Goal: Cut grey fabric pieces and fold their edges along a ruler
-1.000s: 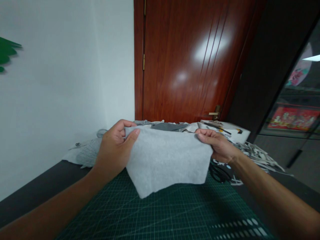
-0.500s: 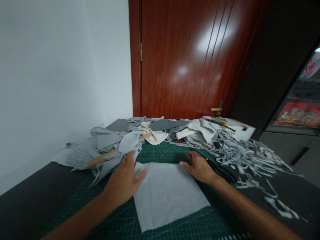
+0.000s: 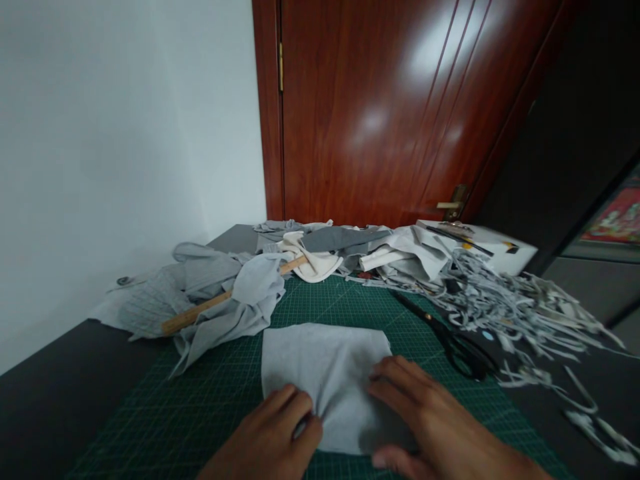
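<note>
A grey cloth piece (image 3: 325,360) lies on the green cutting mat (image 3: 330,300), with creases running up from its near part. At its lower left, my left hand (image 3: 280,427) has its fingers curled and closed, pinching the cloth near the thumb. My right hand (image 3: 420,413) rests on the right part of the cloth, fingers apart and thumb held away from them. Black scissors (image 3: 457,347) lie on the mat's right side, beyond my right hand.
On the left, grey fabric pieces (image 3: 255,287) lie over and around a wooden ruler (image 3: 200,312). Cut grey strips (image 3: 520,307) are heaped on the right, near a white box (image 3: 517,257). More folded cloth (image 3: 415,250) lies at the back, before a wooden door (image 3: 360,120).
Both hands have moved nearer, from the cloth's far corners to its near part. My left hand has closed, the cloth has creased, and the scissors are now uncovered.
</note>
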The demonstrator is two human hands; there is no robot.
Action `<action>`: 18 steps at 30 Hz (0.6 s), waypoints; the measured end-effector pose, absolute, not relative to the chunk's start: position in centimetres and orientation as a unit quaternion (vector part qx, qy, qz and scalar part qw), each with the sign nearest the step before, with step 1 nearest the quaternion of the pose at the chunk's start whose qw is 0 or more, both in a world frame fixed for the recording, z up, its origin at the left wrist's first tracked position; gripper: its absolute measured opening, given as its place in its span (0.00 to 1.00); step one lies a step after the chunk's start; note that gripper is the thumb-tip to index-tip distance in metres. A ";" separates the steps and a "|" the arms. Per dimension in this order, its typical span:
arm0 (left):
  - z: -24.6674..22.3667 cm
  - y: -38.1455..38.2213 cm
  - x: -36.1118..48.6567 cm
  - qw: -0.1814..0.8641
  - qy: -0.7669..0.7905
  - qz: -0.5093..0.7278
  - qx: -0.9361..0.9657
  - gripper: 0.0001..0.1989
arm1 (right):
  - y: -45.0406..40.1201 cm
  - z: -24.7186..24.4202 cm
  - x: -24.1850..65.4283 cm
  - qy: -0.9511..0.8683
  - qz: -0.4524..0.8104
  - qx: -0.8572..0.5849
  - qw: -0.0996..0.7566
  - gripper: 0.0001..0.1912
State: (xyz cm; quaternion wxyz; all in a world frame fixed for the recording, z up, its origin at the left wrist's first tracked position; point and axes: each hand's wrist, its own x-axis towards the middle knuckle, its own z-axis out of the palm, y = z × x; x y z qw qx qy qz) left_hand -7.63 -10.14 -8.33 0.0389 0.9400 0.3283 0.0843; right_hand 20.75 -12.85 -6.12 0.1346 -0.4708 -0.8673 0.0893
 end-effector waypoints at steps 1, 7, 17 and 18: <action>-7.9 -10.1 -7.5 0.055 0.333 0.070 0.939 0.18 | -12.7 -6.3 20.4 -0.873 0.085 -0.460 0.141 0.23; -6.5 -9.8 -6.6 0.174 0.408 0.104 0.890 0.19 | -11.7 -8.3 17.7 -0.896 0.027 -0.401 0.190 0.10; -4.2 -7.6 -6.6 0.127 0.428 0.135 0.885 0.19 | -9.4 -4.2 20.1 -0.870 0.022 -0.434 0.230 0.20; -3.3 -6.9 -6.8 0.122 0.428 0.160 0.881 0.20 | -9.0 -3.5 20.7 -0.871 0.017 -0.437 0.222 0.21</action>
